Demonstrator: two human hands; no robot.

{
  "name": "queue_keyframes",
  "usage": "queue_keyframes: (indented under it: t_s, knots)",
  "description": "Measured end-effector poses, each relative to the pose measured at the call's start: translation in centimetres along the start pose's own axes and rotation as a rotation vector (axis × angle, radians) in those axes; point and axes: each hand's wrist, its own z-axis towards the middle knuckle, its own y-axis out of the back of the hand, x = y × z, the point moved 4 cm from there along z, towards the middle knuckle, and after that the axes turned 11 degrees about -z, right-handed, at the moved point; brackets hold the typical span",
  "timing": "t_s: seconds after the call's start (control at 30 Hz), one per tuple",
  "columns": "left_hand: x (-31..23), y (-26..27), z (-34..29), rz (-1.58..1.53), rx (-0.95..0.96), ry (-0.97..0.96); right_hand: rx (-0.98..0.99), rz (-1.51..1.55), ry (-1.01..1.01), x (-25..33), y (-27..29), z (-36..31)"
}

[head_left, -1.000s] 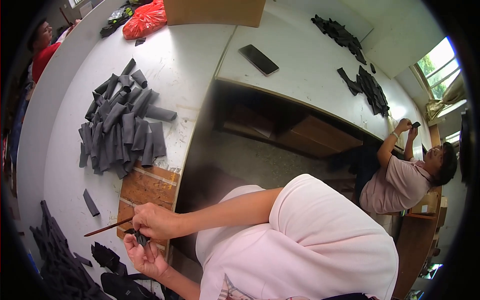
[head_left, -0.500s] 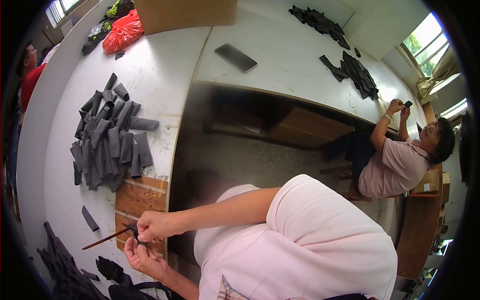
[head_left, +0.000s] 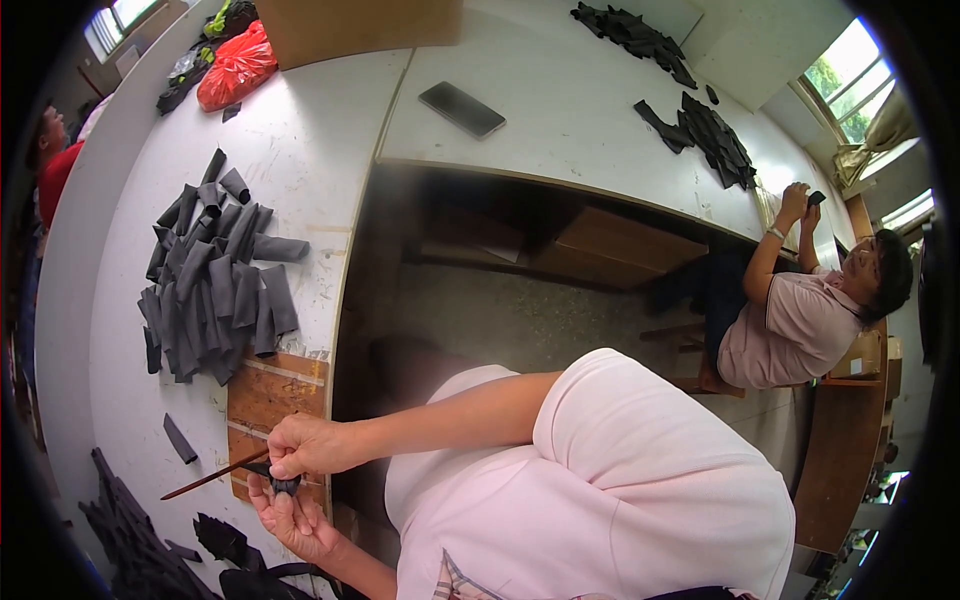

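My right hand [head_left: 312, 442] is closed in a pinch over a small dark fabric piece [head_left: 286, 486]. A thin brown stick [head_left: 208, 477] runs out leftward from beside those fingertips; whether the fingers grip it or it sits inside the fabric, I cannot tell. Just below, my left hand [head_left: 296, 520] holds the same piece between thumb and fingers, palm partly turned up. Both hands are over the brown wooden board [head_left: 275, 393] at the table edge. Beyond the board lies a heap of dark grey fabric tubes [head_left: 205, 285]. A single dark strip [head_left: 180, 438] lies left of the board.
Black strips [head_left: 135, 525] are piled at the lower left. A phone [head_left: 462, 109], a cardboard box [head_left: 360, 30] and a red plastic bag [head_left: 238, 68] rest on the white table [head_left: 300, 130]. At right a seated person [head_left: 800, 320] holds a small dark piece near more dark fabric [head_left: 715, 140].
My fingers have shifted slightly around the fabric piece, so more of it shows between the hands. My right hand has moved a little up and left. The whole view has shifted slightly.
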Motion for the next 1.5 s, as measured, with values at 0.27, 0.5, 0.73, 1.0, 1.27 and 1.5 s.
queue_keyframes:
  t_s: [0.27, 0.5, 0.73, 1.0, 1.27, 1.5]
  knots:
    - [0.4, 2.6, -0.4, -0.295, -0.209, 0.04, 0.021, 0.141, 0.044, -0.8, -0.8, 0.0]
    - [0.2, 0.6, -1.6, -0.711, 0.438, 0.333, 0.133, 0.39, 0.182, 0.3, -2.2, -0.3]
    - [-0.9, -2.8, -1.1, -0.089, 0.123, -0.037, -0.003, -0.071, 0.441, 2.0, 0.0, -0.2]
    - [0.1, -4.1, -1.4, 0.375, -0.169, -0.258, -0.141, -0.237, 0.538, 2.5, 0.5, -0.5]
    - [0.3, -4.2, -1.7, 0.475, -0.07, -0.303, -0.152, -0.25, 0.446, 2.7, 0.6, -1.0]
    - [0.3, -4.7, -1.2, 0.489, -0.198, -0.362, -0.21, -0.255, 0.492, 2.3, 0.9, -1.1]
